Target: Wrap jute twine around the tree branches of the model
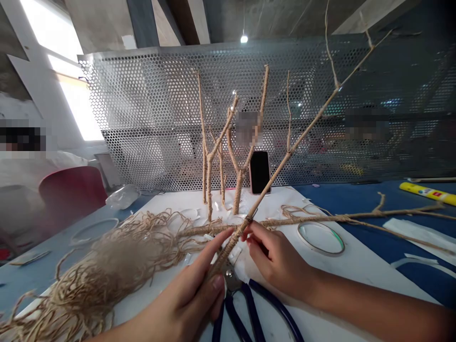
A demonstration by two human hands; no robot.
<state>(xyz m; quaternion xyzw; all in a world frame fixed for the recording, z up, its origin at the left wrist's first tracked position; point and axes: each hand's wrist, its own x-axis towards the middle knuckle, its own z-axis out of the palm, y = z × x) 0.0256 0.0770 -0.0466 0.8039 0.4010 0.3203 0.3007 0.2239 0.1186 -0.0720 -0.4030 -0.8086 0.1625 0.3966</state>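
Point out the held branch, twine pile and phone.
Held branch (pixel 306 131): head view, middle of its stem.
Twine pile (pixel 87 275): head view, tangled middle.
Phone (pixel 260 172): head view, dark screen.

The left grip (pixel 195 289) is a bare hand with slender fingers (pixel 209 248) and a short, rounded thumbnail (pixel 217 283). The right grip (pixel 276 256) is likewise an uncovered hand, its wrist (pixel 313 281) bare. The right forearm (pixel 363 299) is slim, smooth and bare; a bare stretch of left forearm (pixel 124 331) shows too.
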